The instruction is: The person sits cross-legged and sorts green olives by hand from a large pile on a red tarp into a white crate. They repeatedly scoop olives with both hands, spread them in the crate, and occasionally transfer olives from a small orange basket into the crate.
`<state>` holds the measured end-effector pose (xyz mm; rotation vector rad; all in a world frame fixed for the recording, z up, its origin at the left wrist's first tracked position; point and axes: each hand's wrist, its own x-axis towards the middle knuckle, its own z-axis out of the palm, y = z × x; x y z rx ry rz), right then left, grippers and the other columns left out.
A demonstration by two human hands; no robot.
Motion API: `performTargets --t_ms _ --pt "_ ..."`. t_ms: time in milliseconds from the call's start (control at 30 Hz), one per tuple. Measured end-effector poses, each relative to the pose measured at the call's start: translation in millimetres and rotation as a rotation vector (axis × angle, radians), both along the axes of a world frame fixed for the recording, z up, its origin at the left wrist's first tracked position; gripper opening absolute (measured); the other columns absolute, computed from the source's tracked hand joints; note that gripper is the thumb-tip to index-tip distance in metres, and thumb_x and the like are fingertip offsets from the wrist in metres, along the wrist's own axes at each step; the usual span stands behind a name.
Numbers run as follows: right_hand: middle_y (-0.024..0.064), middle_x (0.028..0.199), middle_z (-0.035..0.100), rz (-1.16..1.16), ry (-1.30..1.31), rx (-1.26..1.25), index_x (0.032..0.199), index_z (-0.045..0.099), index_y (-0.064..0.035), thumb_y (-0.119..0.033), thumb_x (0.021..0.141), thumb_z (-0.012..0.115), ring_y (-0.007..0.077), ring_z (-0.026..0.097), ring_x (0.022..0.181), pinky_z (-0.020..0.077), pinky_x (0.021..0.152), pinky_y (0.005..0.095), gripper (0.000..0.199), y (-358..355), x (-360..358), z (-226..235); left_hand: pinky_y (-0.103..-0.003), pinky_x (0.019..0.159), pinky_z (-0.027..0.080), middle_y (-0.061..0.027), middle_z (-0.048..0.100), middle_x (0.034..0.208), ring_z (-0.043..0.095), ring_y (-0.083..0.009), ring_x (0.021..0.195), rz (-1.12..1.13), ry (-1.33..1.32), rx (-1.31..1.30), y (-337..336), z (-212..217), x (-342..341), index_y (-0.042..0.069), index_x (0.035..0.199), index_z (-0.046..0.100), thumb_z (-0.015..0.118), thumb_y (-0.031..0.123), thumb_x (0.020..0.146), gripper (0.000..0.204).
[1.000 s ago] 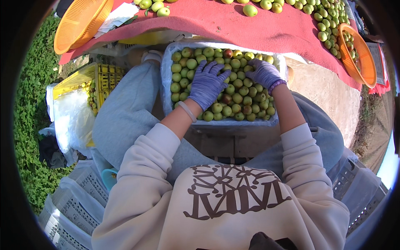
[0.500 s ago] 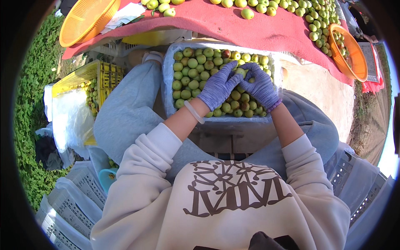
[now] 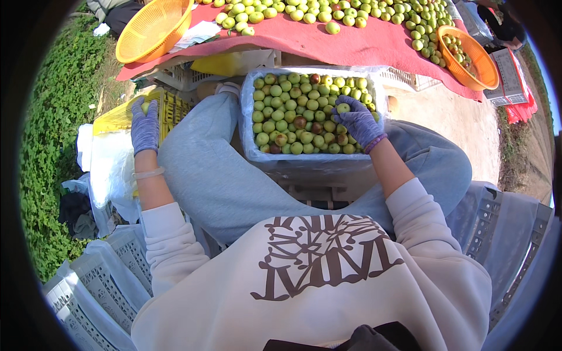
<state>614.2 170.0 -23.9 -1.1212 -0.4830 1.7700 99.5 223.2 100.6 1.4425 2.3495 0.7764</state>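
Left of the lined crate (image 3: 248,117), the left hand (image 3: 144,127) is holding a green fruit (image 3: 146,107) — a yellow crate (image 3: 173,109) is standing there too. Above the lined crate's right side, the right hand (image 3: 359,124) is pinching another fruit (image 3: 343,107).

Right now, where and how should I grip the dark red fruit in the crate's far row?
Probably grip the upper sides of the dark red fruit from above: it is round, its top exposed, and green fruits crowd it.
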Motion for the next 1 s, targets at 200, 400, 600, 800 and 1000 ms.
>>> performTargets --t_ms 200,400,600,800,1000 --pt "0.0119 0.118 0.060 0.059 -0.264 0.217 0.132 0.052 0.0007 0.000 0.081 0.072 0.0225 0.065 0.101 0.0556 0.089 0.0309 0.054 5 -15 8 -0.041 0.106 0.041 -0.0235 0.059 0.128 0.055 -0.0340 0.122 -0.023 0.482 0.045 -13 -4 -29 0.002 0.139 0.050 0.059 0.039 0.096 0.057" --pt "0.0088 0.108 0.065 0.090 -1.109 0.386 0.124 0.057 -0.0065 -0.021 0.077 0.083 0.0170 0.064 0.088 0.0545 0.081 0.0317 0.055 13 -19 -3 -0.042 0.100 0.045 -0.0191 0.063 0.118 0.058 -0.0346 0.113 -0.590 0.183 0.200 -12 -47 128 0.003 0.119 0.064 0.062 0.023 0.094 0.032" --pt "0.0127 0.104 0.066 -0.003 -0.437 -0.020 0.117 0.056 -0.0031 -0.035 0.092 0.068 0.0227 0.065 0.089 0.0534 0.074 0.0357 0.042 18 -6 -9 -0.044 0.094 0.048 -0.0205 0.063 0.112 0.060 -0.0372 0.106 -0.936 0.035 -0.247 -27 -93 199 0.004 0.117 0.064 0.065 0.028 0.092 0.035" --pt "0.0136 0.098 0.066 -0.005 0.243 -0.258 0.114 0.055 -0.0087 -0.040 0.098 0.053 0.0245 0.063 0.085 0.0509 0.068 0.0342 0.035 22 6 -13 -0.044 0.095 0.048 -0.0211 0.063 0.113 0.061 -0.0374 0.106 -0.909 -0.046 -0.236 -20 -107 190 0.004 0.120 0.064 0.062 0.033 0.093 0.040" --pt "0.0065 0.083 0.066 -0.036 -0.551 -0.242 0.106 0.060 -0.0104 -0.043 0.095 0.059 0.0164 0.061 0.065 0.0503 0.056 0.0299 0.034 38 2 -8 -0.043 0.094 0.048 -0.0205 0.065 0.112 0.061 -0.0364 0.106 -0.879 -0.032 -0.270 -22 -111 190 0.004 0.119 0.064 0.063 0.031 0.092 0.038"
